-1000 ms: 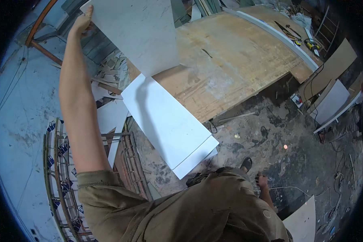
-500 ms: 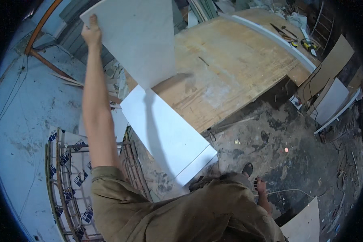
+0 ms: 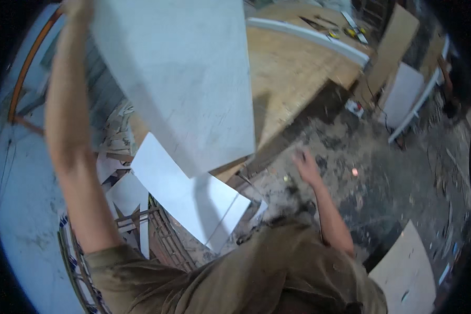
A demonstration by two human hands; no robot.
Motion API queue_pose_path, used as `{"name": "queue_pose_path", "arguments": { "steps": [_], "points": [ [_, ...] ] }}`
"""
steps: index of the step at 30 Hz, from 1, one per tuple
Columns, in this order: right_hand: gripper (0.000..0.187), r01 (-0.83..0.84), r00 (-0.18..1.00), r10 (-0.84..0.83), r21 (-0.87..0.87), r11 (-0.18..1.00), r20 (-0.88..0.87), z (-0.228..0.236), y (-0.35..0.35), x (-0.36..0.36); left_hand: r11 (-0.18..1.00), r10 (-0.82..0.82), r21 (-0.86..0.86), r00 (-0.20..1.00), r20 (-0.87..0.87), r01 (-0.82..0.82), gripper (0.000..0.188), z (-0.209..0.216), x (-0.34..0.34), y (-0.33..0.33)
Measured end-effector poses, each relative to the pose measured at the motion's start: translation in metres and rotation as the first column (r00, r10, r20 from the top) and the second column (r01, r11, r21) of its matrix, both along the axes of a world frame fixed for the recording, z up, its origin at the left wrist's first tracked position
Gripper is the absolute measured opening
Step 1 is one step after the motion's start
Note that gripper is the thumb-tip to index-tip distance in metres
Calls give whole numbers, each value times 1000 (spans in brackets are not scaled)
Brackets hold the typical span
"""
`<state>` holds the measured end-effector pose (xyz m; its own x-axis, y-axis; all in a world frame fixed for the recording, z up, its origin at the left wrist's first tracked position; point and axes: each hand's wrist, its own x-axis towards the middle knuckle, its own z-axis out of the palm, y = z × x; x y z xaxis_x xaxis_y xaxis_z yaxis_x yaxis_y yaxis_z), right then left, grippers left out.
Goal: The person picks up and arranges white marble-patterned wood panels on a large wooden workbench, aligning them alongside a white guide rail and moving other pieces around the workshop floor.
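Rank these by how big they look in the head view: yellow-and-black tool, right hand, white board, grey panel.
Grey panel
White board
Right hand
Yellow-and-black tool

Being nearer the camera may enlarge the panel.

- Orange-brown bar (image 3: 23, 73), upper left of the frame
- Rusty metal rack (image 3: 165, 239), lower left
- Yellow-and-black tool (image 3: 357, 34), top right
- Tall brown board (image 3: 390, 49), tilted, upper right
- Pale sheet (image 3: 407, 261), lower right corner
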<state>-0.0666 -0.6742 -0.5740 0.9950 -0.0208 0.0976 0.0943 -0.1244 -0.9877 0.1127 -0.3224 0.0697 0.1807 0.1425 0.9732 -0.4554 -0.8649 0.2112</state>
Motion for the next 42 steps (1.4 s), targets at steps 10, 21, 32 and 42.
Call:
{"name": "queue_pose_path", "arguments": {
  "steps": [10, 21, 32, 42],
  "points": [
    [96, -106, 965, 232, 992, -70, 119, 113, -73, -43, 991, -75, -117, 989, -124, 60, 52, -54, 18, 10],
    [106, -519, 852, 159, 843, 142, 498, 185, -113, -79, 677, -383, -721, 907, -174, 147, 50, -280, -101, 107],
    [107, -513, 775, 452, 858, 39, 442, 189, -39, -58, 235, -387, -969, 922, -26, 71, 52, -393, -238, 215],
    [59, 109, 909, 169, 609, 786, -381, 82, -83, -22, -47, -398, -994, 911, 111, 100, 58, -474, -287, 230]
  ]
}}
